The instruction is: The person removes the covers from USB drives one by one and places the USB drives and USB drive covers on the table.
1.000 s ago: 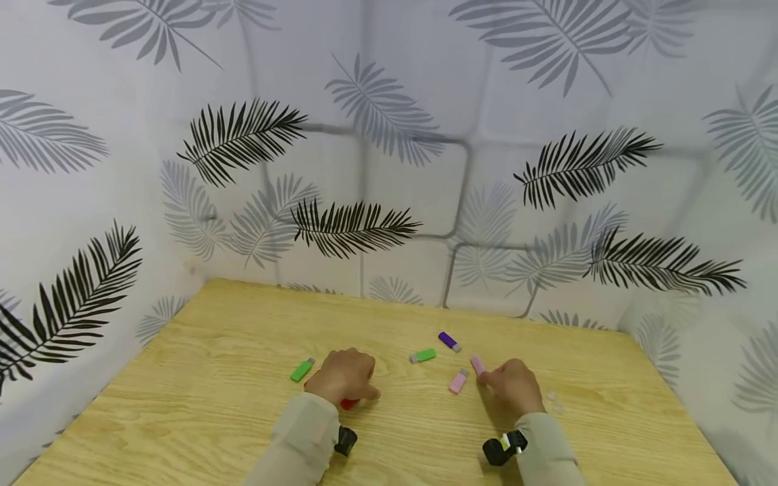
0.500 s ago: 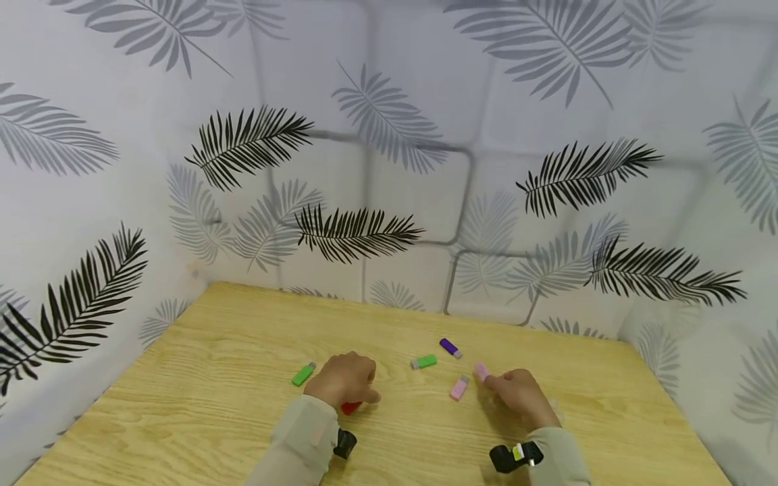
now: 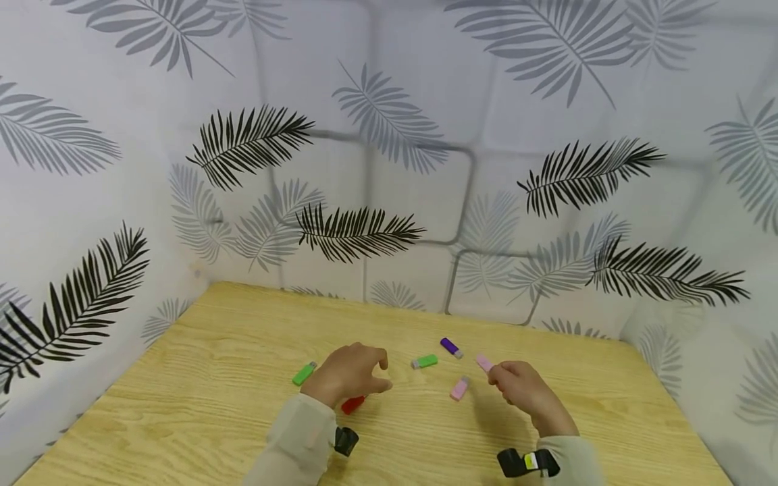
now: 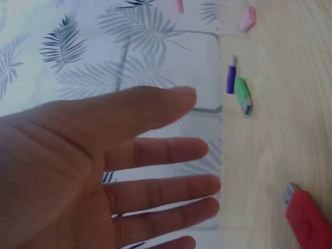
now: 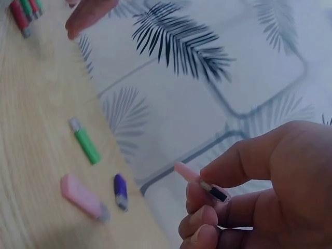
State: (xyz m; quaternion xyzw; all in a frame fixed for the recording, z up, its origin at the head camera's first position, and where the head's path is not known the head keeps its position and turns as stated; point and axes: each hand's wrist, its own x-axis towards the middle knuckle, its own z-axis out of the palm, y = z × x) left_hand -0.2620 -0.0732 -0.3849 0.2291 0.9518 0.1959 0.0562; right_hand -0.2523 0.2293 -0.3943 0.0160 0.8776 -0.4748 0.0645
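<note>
My right hand [image 3: 527, 393] pinches a pink USB flash drive [image 5: 188, 171] between thumb and fingers. In the right wrist view its metal plug lies at the fingertips, with something clear around it, perhaps a cap. My left hand [image 3: 349, 372] hovers over the table, fingers extended and nothing in them. Below it lies a red USB flash drive [image 4: 309, 220], partly hidden in the head view. Between the hands are a second pink drive [image 3: 458, 389], a green drive [image 3: 424, 362] and a purple drive [image 3: 451, 347]. Another green drive [image 3: 304, 373] rests left of my left hand.
The wood-grain table [image 3: 200, 378] meets a leaf-patterned cloth [image 3: 395, 169] at the back and sides. A second red drive shows beside the green one at the right wrist view's top left corner.
My right hand has moved right and toward me, keeping hold of the pink drive. The left hand's fingers have spread and lifted from near the red drive, uncovering more of it.
</note>
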